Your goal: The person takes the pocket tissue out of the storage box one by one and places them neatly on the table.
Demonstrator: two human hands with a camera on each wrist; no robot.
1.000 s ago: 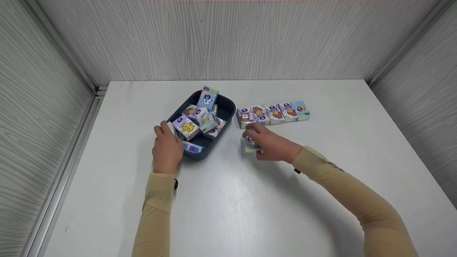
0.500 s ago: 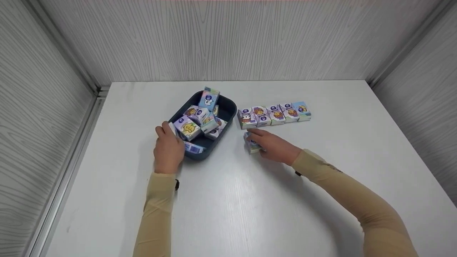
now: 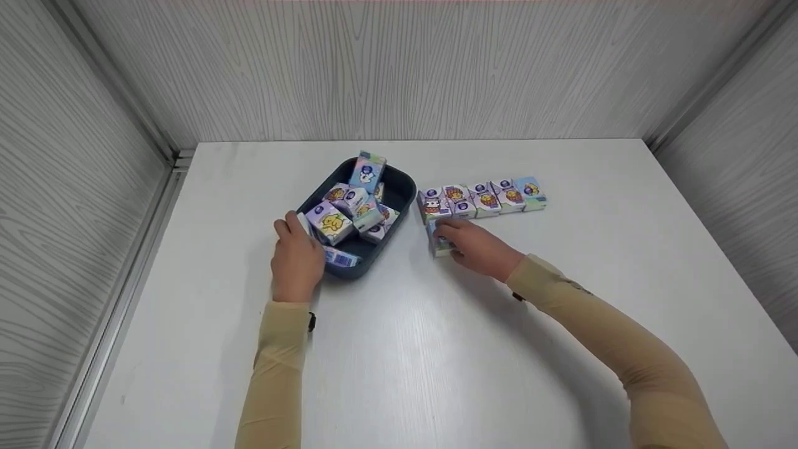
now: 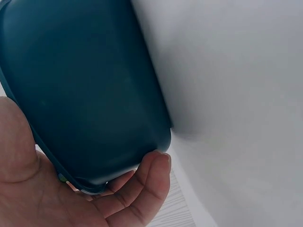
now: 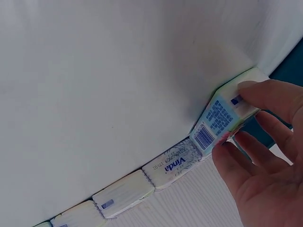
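tissue pack: likely light, squashy (slick wrapper, perhaps), best held by its sides | right hand: part-curled, pinching it | left hand: curled round tub

The tub is deep teal, the tabletop plain white, the back wall pale grey wood-grain. Purple, white and blue packets carry cartoon figures; sleeves are tan.

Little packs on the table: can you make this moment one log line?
Row: five packs | Left hand: grips dark bin | Right hand: grips another pack by row's left end | Bin: more packs inside
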